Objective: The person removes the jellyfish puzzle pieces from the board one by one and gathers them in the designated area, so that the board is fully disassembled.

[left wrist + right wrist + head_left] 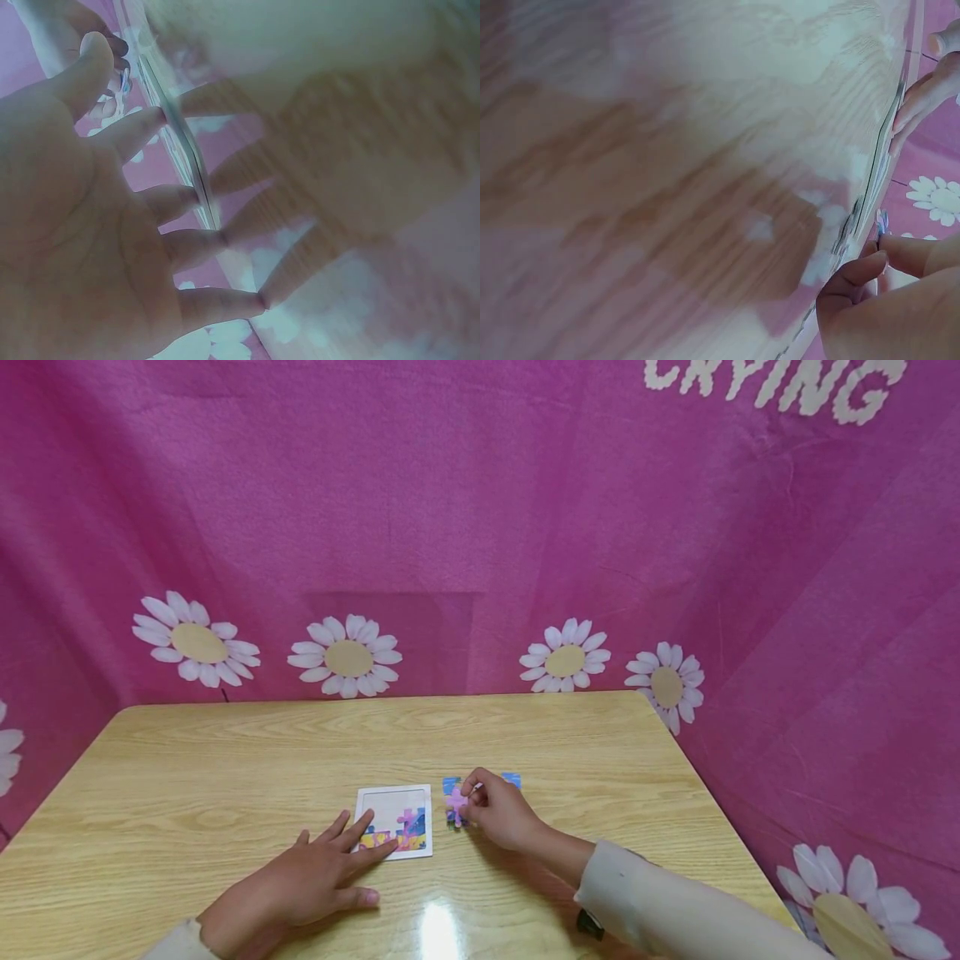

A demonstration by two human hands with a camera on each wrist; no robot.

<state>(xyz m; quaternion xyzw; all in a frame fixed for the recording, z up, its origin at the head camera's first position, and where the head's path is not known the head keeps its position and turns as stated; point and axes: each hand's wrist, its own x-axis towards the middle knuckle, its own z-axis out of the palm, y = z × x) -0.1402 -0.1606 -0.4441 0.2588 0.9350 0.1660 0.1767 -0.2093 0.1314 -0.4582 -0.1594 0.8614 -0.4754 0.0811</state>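
Where the frame [381, 807] lies on the table [225, 760], the left hand [315, 877] reaches over its left side, fingers spread and nearly straight, some tips resting on it. Off the frame's right edge, the right hand [501, 814] pinches a pink piece [456, 800] between thumb and finger. What counts, I'd judge, is that this piece sits on the hand's frame-facing side, with only a narrow strip of table between it and the frame. Its long axis seems to run near to far, roughly along the frame's side edge (whether it is lifted clear, I can't tell from where I stand). The right hand is the nearer to it; the frame lies between the two. Joined pieces [414, 823] fill the frame's near side and right corner, while its far left is bare.
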